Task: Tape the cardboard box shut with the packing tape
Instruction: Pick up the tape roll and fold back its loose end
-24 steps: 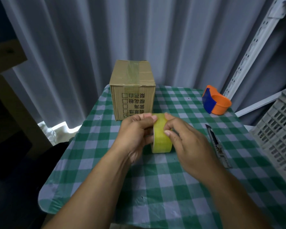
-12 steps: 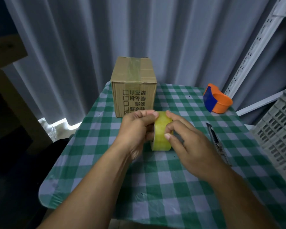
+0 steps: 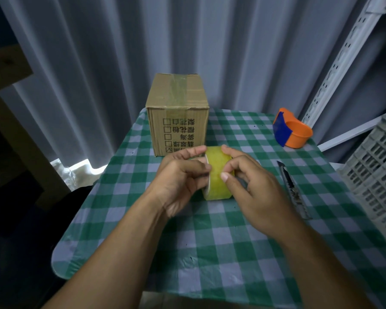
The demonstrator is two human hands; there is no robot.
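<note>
A yellowish roll of packing tape stands on edge between both hands, just above the checked tablecloth. My left hand grips its left side, thumb and forefinger over the top. My right hand holds its right side, with the thumb pressed on the roll's outer face. Behind them, at the table's far edge, stands the cardboard box, flaps closed, with a strip of clear tape running over its top and down the front.
An orange and blue tape dispenser lies at the far right. A utility knife lies right of my right hand. A grey plastic crate stands at the right edge. Curtains hang behind the table.
The roll has tilted slightly and my right thumb has slid down its outer face. The view has shifted a little; the box and other items stay in place.
</note>
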